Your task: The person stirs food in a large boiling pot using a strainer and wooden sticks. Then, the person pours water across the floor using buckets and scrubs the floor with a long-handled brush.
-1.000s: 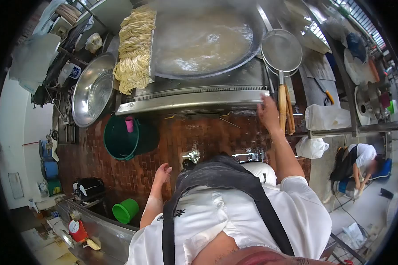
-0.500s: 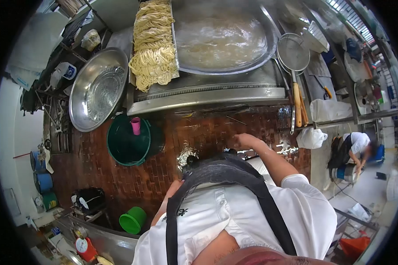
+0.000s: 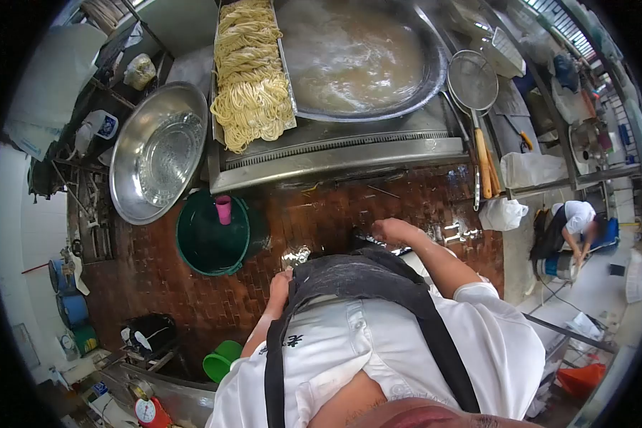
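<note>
My right hand [image 3: 394, 232] hangs in front of the dark apron [image 3: 357, 274], over the wet floor, its fingers loosely curled with nothing seen in them. At the apron's left edge is my left hand [image 3: 281, 283]; its fingers are mostly hidden. Neither hand touches the cooking gear. Ahead, a metal tray [image 3: 289, 93] of pale noodles [image 3: 248, 78] rests on the steel stove [image 3: 335, 153]. Beside it, a large wok [image 3: 435, 78] holds cloudy, steaming water [image 3: 357, 60]. Wooden-handled strainers [image 3: 474, 80] lie right of the wok.
A wide steel basin [image 3: 160, 153] leans at the left. Below it, a dark green bucket [image 3: 214, 232] holds a pink cup [image 3: 223, 210]. A bright green bucket [image 3: 222, 361] stands behind on my left. On the right are a white bag [image 3: 503, 214] and another person [image 3: 571, 225] bending over a container.
The camera view has shifted slightly. My left hand shows more beside the apron, and my right hand stays in front with fingers curled. Steam over the wok has drifted.
</note>
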The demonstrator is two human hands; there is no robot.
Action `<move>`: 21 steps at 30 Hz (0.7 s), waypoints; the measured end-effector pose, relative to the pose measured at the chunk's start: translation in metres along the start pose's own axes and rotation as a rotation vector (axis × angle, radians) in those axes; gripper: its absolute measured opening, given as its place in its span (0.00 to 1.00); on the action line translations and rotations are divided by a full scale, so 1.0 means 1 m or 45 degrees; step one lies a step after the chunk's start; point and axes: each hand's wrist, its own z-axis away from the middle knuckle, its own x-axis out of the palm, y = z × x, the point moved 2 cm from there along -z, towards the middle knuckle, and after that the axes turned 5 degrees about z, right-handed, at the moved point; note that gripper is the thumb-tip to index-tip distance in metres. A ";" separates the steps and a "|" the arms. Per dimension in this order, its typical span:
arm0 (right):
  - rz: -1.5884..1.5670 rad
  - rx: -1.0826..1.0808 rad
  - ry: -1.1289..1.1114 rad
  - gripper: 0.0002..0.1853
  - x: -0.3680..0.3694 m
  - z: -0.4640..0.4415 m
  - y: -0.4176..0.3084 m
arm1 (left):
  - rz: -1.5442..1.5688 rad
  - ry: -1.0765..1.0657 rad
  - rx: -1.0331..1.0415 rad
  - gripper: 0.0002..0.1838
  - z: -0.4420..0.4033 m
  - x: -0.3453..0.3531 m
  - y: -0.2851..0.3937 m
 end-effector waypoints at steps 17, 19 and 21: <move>-0.025 -0.136 0.052 0.21 -0.076 -0.017 0.057 | 0.254 0.134 -0.016 0.34 -0.012 -0.039 0.179; -0.032 -0.148 0.028 0.21 -0.083 -0.016 0.060 | 0.249 0.099 -0.025 0.35 -0.006 -0.035 0.192; -0.050 -0.153 -0.038 0.21 -0.093 -0.015 0.062 | 0.244 0.101 -0.004 0.35 -0.007 -0.031 0.194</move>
